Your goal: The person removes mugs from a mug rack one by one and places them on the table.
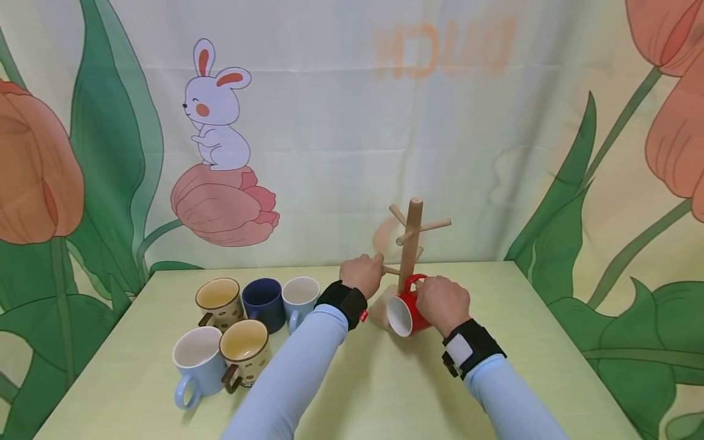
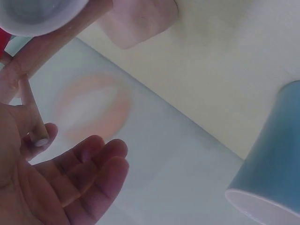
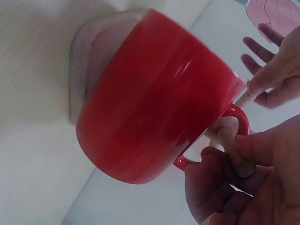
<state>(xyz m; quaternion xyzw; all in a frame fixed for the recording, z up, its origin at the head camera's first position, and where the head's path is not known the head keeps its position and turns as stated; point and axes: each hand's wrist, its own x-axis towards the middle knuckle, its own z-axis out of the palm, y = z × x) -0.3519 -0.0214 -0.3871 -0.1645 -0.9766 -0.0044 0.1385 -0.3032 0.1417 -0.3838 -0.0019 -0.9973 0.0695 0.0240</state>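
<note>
A red mug with a white inside lies tilted on its side at a wooden mug tree. My right hand holds it by its handle. In the right wrist view a peg passes through that handle, its end between my thumb and fingers. My left hand pinches another lower peg on the tree's left side between thumb and forefinger, the remaining fingers loosely extended. The tree's base is partly hidden behind the mug.
Left on the table stand a cream spotted mug, a dark blue mug, a pale blue mug, a second cream spotted mug and a larger pale blue mug. A printed curtain hangs behind.
</note>
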